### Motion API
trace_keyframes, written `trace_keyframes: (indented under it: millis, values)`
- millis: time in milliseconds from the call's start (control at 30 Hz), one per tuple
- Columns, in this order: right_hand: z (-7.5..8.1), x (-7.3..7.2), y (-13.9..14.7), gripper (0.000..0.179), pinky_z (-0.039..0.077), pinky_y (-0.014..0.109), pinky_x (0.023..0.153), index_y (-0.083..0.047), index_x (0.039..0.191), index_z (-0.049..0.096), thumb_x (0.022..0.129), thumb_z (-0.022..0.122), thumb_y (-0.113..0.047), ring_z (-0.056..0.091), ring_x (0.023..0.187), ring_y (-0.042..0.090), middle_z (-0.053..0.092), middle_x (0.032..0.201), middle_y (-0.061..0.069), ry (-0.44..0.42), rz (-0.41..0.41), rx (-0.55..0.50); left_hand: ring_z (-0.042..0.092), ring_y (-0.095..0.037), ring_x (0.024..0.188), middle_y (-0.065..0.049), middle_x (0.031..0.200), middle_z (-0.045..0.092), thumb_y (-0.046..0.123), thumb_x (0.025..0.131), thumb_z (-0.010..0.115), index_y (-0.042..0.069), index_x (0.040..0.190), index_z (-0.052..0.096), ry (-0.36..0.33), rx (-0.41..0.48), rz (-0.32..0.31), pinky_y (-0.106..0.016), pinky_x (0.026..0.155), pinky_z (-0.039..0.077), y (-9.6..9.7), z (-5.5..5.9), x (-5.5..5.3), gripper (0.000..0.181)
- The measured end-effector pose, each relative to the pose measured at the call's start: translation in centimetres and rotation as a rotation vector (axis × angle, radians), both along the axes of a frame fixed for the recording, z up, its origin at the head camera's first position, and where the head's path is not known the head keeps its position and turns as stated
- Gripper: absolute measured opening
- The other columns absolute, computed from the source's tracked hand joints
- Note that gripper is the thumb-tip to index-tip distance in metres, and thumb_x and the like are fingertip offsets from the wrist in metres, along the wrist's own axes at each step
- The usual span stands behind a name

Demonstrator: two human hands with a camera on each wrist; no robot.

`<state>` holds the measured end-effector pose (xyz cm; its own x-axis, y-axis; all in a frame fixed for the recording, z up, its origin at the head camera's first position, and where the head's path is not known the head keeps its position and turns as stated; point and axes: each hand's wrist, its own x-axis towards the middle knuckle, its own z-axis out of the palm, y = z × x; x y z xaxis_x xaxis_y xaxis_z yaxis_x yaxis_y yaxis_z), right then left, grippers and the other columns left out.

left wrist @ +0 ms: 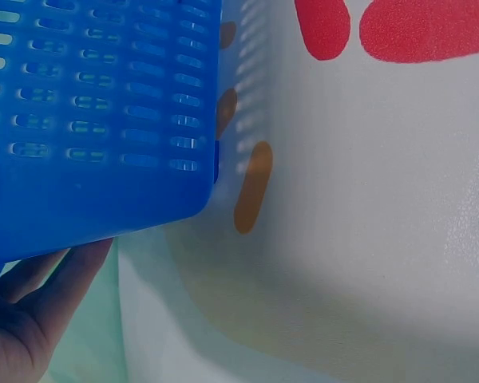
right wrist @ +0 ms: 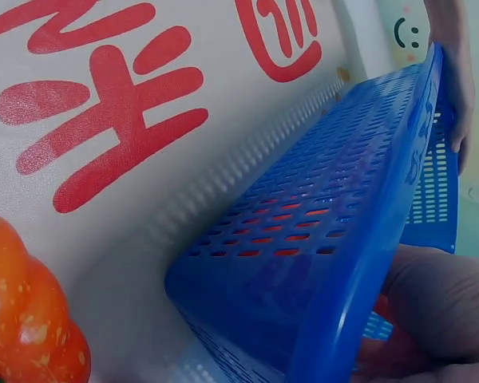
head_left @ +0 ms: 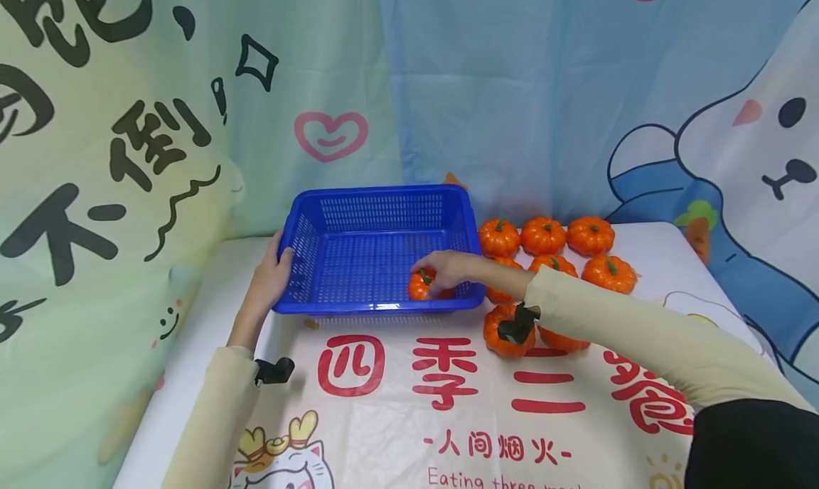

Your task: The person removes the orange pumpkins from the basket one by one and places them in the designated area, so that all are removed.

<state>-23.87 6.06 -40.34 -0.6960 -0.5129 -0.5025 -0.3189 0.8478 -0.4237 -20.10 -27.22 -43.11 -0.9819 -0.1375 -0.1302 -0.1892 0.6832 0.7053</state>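
A blue plastic basket (head_left: 384,308) with slotted walls stands on the table. My left hand (head_left: 271,276) holds its left rim, and in the left wrist view fingers (left wrist: 72,275) lie along the outer wall. Over the basket's right side reaches my right hand (head_left: 444,269), gripping a small orange pumpkin (head_left: 420,287) with a green stem at the front right corner inside. In the right wrist view this hand (right wrist: 439,311) partly hides the pumpkin, whose orange shows through the slots.
Several more orange pumpkins (head_left: 591,235) stand in rows right of the basket, some partly behind my right forearm. One pumpkin (head_left: 508,330) sits nearest the front. The table's printed cover (head_left: 397,432) has red lettering. A patterned curtain (head_left: 473,84) hangs behind.
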Motion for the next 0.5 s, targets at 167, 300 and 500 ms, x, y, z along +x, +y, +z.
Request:
trace_keyframes:
  millis: [167, 300, 500]
  values:
    - [0.0, 0.0, 0.1, 0.056, 0.031, 0.052, 0.116, -0.016, 0.143, 0.049, 0.09, 0.068, -0.02, 0.041, 0.134, 0.033, 0.045, 0.147, 0.017, 0.011, 0.027, -0.052, 0.028, -0.053, 0.14, -0.026, 0.159, 0.02, 0.036, 0.105, 0.022, 0.019, 0.158, 0.002, -0.004, 0.006, 0.005, -0.066, 0.111, 0.027, 0.0, 0.3, 0.0, 0.059]
    - [0.0, 0.4, 0.3, 0.055, 0.035, 0.05, 0.113, -0.01, 0.138, 0.054, 0.087, 0.072, -0.018, 0.046, 0.127, 0.033, 0.051, 0.14, 0.02, 0.078, 0.049, -0.124, 0.027, -0.052, 0.141, -0.025, 0.159, 0.019, 0.035, 0.105, 0.022, 0.019, 0.158, 0.001, -0.004, 0.01, 0.001, -0.065, 0.112, 0.025, 0.1, 0.4, 0.0, 0.059]
    - [2.1, 1.1, 0.8, 0.056, 0.05, 0.042, 0.097, -0.013, 0.135, 0.058, 0.083, 0.075, -0.023, 0.052, 0.111, 0.029, 0.054, 0.128, 0.019, 0.22, -0.049, -0.214, 0.027, -0.053, 0.14, -0.026, 0.159, 0.019, 0.035, 0.105, 0.022, 0.019, 0.158, 0.0, -0.008, 0.008, -0.003, -0.064, 0.112, 0.026, 0.1, 0.2, -0.1, 0.06]
